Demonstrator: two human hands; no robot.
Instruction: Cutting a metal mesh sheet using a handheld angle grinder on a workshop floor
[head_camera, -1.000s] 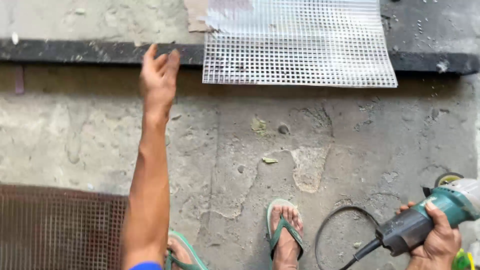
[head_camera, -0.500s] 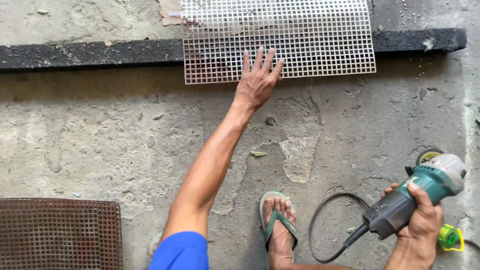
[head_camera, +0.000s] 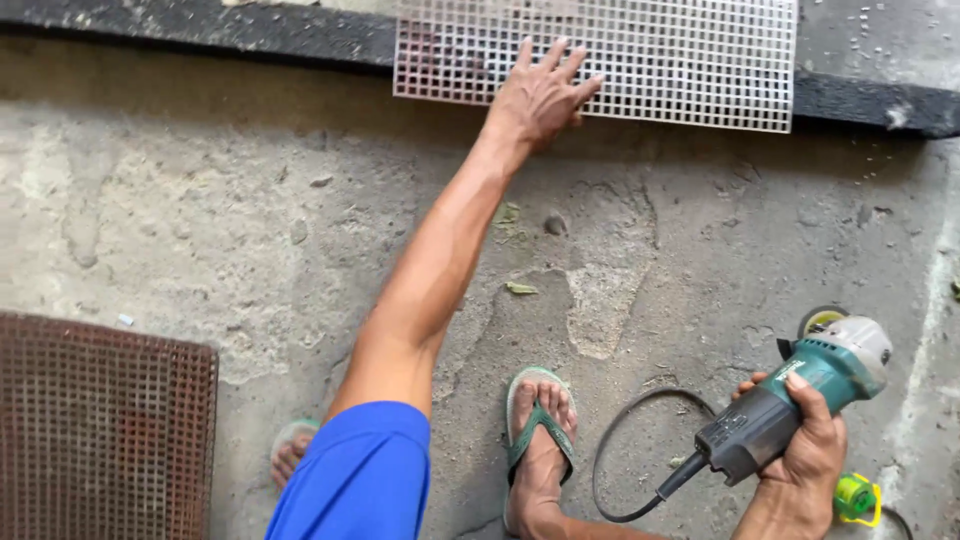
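A white plastic grid panel lies at the top of the view, resting across a dark raised strip on the concrete floor. My left hand is stretched out with fingers spread, pressed flat on the panel's lower edge. My right hand grips the body of a teal angle grinder low at the right, its black cable looping over the floor. The grinder's disc end points up and to the right.
A rusty brown grid panel lies on the floor at the lower left. My feet in green flip-flops stand at the bottom centre. A small green and yellow object sits by my right wrist. Rough concrete fills the middle.
My left hand has swung from the dark strip left of the white panel to land flat on the panel's lower edge. The grinder has stayed in my right hand, shifting little.
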